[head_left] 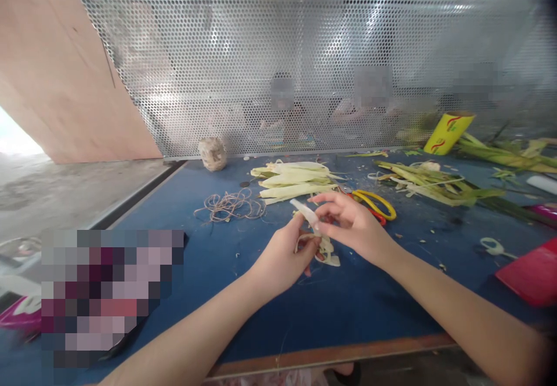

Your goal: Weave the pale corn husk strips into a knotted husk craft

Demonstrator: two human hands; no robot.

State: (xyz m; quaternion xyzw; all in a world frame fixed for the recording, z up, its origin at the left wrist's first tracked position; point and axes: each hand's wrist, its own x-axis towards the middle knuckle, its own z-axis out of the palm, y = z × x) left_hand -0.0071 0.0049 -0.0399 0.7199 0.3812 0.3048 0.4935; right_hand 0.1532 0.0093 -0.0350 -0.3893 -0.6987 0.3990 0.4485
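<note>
Over the middle of the blue table, my left hand (285, 248) is closed on a small bundle of pale corn husk strips (329, 257), with loops and a flat end hanging below the fingers. My right hand (350, 220) meets it from the right, thumb and fingers around a whitish folded husk strip (304, 210) that sticks up between both hands. Its exact grip is partly hidden. Just behind the right hand lie scissors (376, 203) with yellow and red handles. Several flat, pale green corn husks (293, 180) are laid side by side beyond my hands.
Tangled brown string (230, 206) lies left of the husks. A wrapped whitish lump (213, 154) stands by the perforated metal screen (261, 55); people sit behind it. At right are more husks (439, 183), a yellow tube (449, 134) and a red packet (531, 273). A blurred-out object (113, 293) lies left.
</note>
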